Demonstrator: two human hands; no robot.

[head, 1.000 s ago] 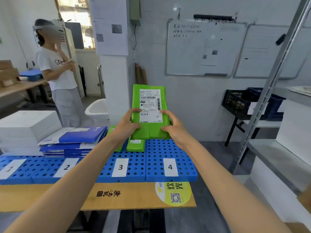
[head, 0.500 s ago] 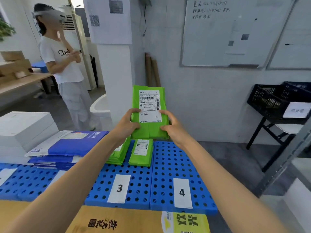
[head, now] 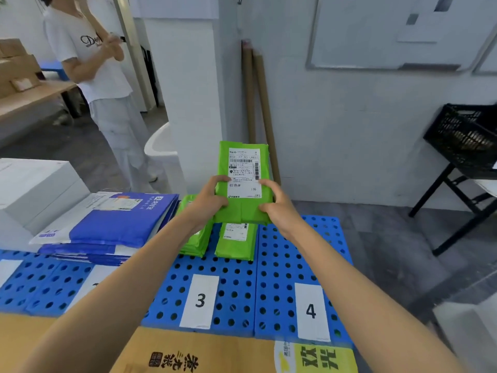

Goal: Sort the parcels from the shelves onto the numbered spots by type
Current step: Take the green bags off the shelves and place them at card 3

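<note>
While both arms reach forward over the table, the left hand (head: 208, 201) and the right hand (head: 277, 204) clamp a green parcel (head: 243, 184) between them, each gripping one lower side edge with the thumb laid on the front face and the other fingers wrapped round out of sight. The parcel is held upright in the air, clear of the surface, its white shipping label turned toward the camera. In the head view its bottom edge overlaps the far end of a green packet (head: 236, 243) that lies flat on the blue perforated panel (head: 234, 292), in the column marked by the white card reading 3 (head: 199, 301). A second pile of green packets (head: 195, 240) lies just beside that one, partly hidden by the left forearm. The neighbouring card reads 4 (head: 311, 311). Left of the green piles sits a stack of blue-and-white mailers (head: 115, 224), and beyond them white boxes (head: 35, 189). The panel rests on a brown cardboard sheet (head: 188, 354) bearing a yellow sticker (head: 317, 358). Behind the table stand a white pillar (head: 188, 90), two cardboard tubes (head: 258, 103) leaning on the wall, a black crate (head: 465, 141) on a stand, and a person in a white T-shirt (head: 91, 57).
</note>
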